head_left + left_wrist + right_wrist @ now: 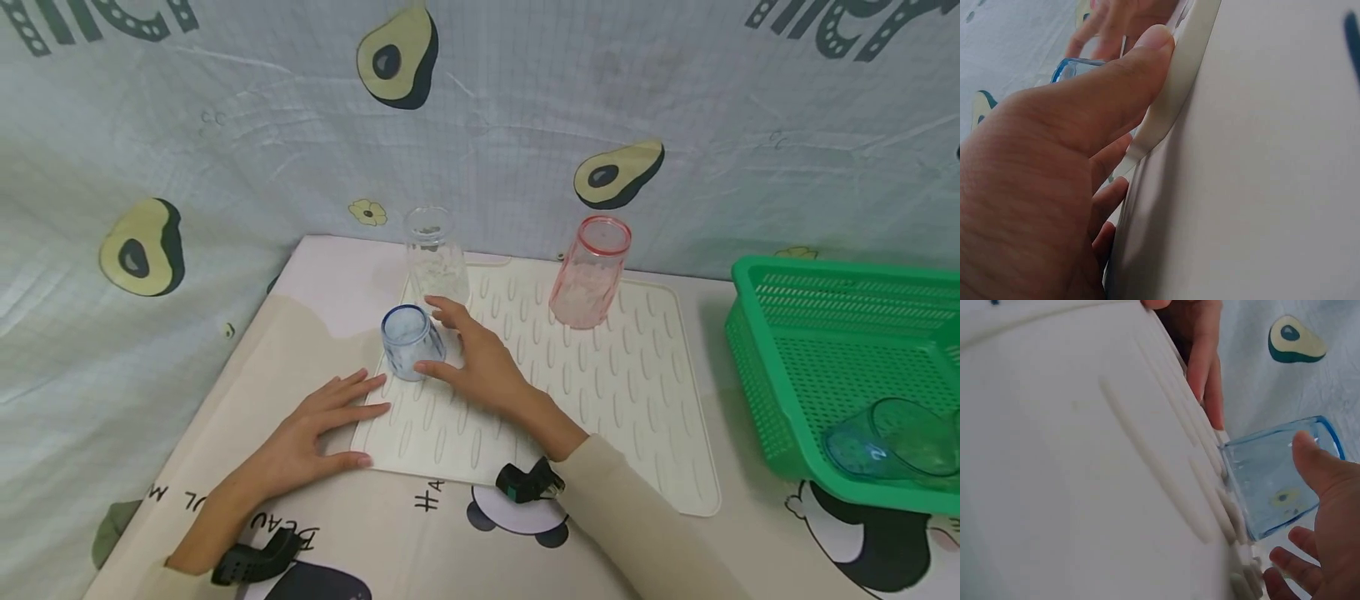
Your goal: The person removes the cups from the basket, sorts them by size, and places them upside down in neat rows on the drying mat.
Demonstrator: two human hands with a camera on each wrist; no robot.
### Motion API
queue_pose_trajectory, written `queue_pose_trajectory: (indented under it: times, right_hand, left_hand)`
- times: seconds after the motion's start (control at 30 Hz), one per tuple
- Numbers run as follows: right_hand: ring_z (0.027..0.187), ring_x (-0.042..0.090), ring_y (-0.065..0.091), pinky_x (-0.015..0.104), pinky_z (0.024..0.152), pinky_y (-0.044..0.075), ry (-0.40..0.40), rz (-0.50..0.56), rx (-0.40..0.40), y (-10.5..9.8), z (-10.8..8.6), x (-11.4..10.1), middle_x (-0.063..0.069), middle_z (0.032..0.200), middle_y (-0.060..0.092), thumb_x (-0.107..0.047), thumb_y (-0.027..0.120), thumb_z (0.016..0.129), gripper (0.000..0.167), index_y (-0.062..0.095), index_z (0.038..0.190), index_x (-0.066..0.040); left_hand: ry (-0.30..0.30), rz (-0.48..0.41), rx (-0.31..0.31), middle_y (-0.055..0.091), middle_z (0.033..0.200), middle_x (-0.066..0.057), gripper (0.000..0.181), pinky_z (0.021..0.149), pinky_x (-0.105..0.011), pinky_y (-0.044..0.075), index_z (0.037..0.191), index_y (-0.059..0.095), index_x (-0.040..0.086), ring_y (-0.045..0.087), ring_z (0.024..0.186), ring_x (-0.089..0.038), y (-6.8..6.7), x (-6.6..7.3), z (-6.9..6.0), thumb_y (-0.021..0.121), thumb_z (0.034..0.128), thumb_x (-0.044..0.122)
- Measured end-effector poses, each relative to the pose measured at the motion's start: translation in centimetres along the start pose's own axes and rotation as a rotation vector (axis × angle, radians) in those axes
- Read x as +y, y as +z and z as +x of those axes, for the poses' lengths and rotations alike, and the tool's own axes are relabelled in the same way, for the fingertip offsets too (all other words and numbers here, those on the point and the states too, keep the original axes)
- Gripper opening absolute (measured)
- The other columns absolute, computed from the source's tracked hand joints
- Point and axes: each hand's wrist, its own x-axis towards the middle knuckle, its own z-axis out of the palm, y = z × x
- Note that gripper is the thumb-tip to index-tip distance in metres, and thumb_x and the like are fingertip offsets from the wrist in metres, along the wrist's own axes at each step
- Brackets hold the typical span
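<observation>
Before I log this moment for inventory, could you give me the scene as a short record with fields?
Left hand: fingers spread at the left edge of the white mat
Right hand: thumb and fingers parted beside the small blue glass; contact unclear
Back of mat: clear glass left, pink glass right
Right of mat: green basket
Basket contents: blue glassware; count unclear
</observation>
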Motion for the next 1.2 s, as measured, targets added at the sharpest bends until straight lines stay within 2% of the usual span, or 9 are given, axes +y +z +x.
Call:
queue_pose_trajectory:
  times: [0.1,0.2,0.37,0.5,0.7,0.87,1.2]
  right_hand:
    - [0.124,0.023,0.05,0.039,0.097,0.045,-0.018,0.06,0.033,-1.2,-0.4,-0.3,0.01,0.136,0.053,-0.03,0.074,0.085,0.073,0.034,0.146,-0.023]
    - [0.122,0.026,0.051,0.04,0.095,0.047,-0.041,0.078,0.061,-2.6,-1.0,-0.8,0.008,0.133,0.054,-0.027,0.073,0.087,0.067,0.039,0.144,-0.018]
    - [0.12,0.022,0.052,0.037,0.095,0.047,-0.056,0.059,0.085,-4.3,-1.9,-1.4,0.003,0.131,0.055,-0.025,0.071,0.089,0.057,0.045,0.138,-0.012]
    - [0.117,0.015,0.053,0.035,0.096,0.046,-0.065,0.023,0.099,-5.3,-2.6,-1.9,0.002,0.127,0.058,-0.025,0.07,0.089,0.053,0.047,0.134,-0.01]
    - [0.116,0.014,0.054,0.036,0.097,0.045,-0.088,-0.021,0.135,-7.0,-3.7,-2.6,0.004,0.127,0.058,-0.025,0.07,0.089,0.052,0.048,0.133,-0.008]
    - [0.117,0.015,0.054,0.039,0.097,0.045,-0.102,-0.066,0.167,-8.7,-4.7,-3.0,0.002,0.129,0.057,-0.025,0.071,0.088,0.054,0.049,0.135,-0.01]
    - [0.113,0.018,0.057,0.039,0.092,0.049,-0.159,-0.122,0.26,-11.9,-6.9,-3.6,0.003,0.129,0.057,-0.011,0.075,0.083,0.057,0.05,0.134,-0.008]
  left_hand:
    - [0.002,0.001,-0.006,0.042,0.148,-0.004,0.06,0.115,-0.028,0.006,0.131,0.061,0.019,0.026,0.14,-0.028,0.0,0.0,0.1,0.081,0.0759,0.03]
    - [0.001,0.005,-0.009,0.042,0.147,-0.004,0.06,0.115,-0.029,0.007,0.131,0.061,0.019,0.025,0.14,-0.028,0.0,0.0,0.2,0.081,0.076,0.03]
    - [-0.022,0.005,-0.015,0.042,0.148,-0.003,0.06,0.115,-0.029,0.006,0.13,0.062,0.019,0.024,0.141,-0.027,0.1,0.0,0.2,0.082,0.075,0.031]
    - [-0.018,-0.001,-0.009,0.042,0.147,-0.003,0.06,0.115,-0.029,0.006,0.13,0.062,0.019,0.025,0.141,-0.026,0.1,0.1,0.2,0.082,0.0748,0.03]
    - [0.0,-0.003,0.001,0.043,0.147,-0.004,0.06,0.115,-0.029,0.007,0.13,0.062,0.018,0.025,0.14,-0.027,0.1,0.1,0.3,0.082,0.074,0.028]
    - [-0.018,-0.009,-0.003,0.042,0.147,-0.003,0.061,0.115,-0.028,0.007,0.13,0.062,0.018,0.025,0.14,-0.027,0.1,0.2,0.3,0.083,0.0734,0.027]
    - [-0.046,0.0,-0.008,0.042,0.148,-0.002,0.06,0.115,-0.029,0.005,0.13,0.062,0.019,0.024,0.141,-0.028,0.2,0.1,0.0,0.082,0.074,0.03]
